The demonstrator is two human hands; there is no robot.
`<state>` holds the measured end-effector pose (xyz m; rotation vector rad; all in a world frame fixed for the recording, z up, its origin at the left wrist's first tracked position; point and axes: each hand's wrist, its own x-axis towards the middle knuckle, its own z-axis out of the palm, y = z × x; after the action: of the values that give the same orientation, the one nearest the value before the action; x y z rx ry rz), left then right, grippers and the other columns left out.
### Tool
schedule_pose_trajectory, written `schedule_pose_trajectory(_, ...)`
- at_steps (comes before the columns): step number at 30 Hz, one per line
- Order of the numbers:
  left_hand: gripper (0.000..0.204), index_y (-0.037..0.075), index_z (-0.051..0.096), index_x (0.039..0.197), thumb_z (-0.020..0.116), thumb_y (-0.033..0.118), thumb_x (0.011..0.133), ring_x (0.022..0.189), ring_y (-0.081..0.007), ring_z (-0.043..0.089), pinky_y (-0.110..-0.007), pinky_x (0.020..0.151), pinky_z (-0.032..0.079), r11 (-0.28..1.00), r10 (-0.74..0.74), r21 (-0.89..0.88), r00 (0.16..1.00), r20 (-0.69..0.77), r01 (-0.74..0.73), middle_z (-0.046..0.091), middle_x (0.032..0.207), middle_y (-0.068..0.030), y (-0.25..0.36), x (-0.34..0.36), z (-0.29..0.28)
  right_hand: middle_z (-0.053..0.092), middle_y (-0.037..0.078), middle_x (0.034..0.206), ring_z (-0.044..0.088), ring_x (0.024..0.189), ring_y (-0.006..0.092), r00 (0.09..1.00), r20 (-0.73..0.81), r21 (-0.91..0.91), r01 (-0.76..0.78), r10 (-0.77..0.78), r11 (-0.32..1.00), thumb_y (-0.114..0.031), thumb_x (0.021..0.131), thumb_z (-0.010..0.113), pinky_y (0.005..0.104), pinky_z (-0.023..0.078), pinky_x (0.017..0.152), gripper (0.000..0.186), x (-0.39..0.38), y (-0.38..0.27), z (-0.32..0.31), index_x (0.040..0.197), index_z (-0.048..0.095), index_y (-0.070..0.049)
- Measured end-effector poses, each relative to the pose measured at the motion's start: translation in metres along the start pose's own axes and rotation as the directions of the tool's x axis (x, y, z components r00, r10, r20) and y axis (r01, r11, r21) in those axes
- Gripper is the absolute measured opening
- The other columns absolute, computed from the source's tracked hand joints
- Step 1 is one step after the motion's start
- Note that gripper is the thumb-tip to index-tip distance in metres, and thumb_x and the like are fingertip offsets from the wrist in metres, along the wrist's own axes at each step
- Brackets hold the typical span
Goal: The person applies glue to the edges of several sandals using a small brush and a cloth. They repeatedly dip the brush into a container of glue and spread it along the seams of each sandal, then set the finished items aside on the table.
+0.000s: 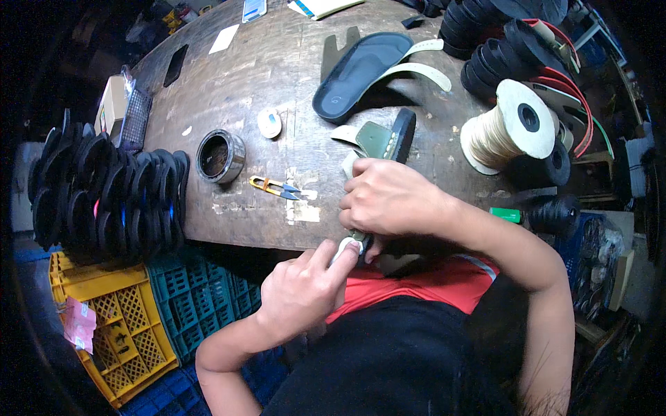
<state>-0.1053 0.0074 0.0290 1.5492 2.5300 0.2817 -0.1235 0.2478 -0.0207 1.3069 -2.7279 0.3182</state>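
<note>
Head: sandal (pixel 379 138) under right fingers (pixel 356 194)

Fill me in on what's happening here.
A person is working on an olive-strapped sandal at the near edge of a wooden table. The right hand grips the sandal's near part, while the left hand pinches a small white piece, too hidden to identify. Another sandal, its pale straps loose, lies farther back; yellow-handled snips lie to the left.
</note>
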Motion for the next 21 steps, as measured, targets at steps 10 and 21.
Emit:
schedule_pose_trajectory(10,0.038,0.010,0.067,0.124,0.071,0.008,0.086,0.064,-0.0257,0.071,-0.040,0.053,0.057,0.998,-0.013,-0.062,1.000,-0.024,0.011,0.061,0.086,-0.0083,-0.001,0.004,-0.001,0.077,0.008,0.073,0.077,0.077,0.0253,0.999,-0.040,-0.043,-0.015,0.013,0.999,-0.042,0.070,0.080,0.0382,0.054,0.081,0.028,0.012,0.003,0.005,0.069,0.077,-0.014)
schedule_pose_trajectory(21,0.034,0.008,0.072,0.114,0.070,-0.005,0.082,0.066,-0.0323,0.070,-0.044,0.058,0.056,0.969,-0.136,-0.212,0.991,-0.016,0.130,0.065,0.084,-0.0108,-0.007,0.003,-0.006,0.077,0.008,0.074,0.078,0.077,0.0248,0.999,-0.031,0.041,0.012,-0.011,0.999,-0.041,0.070,0.079,0.0371,0.054,0.083,0.028,0.008,0.005,0.009,0.069,0.077,-0.014)
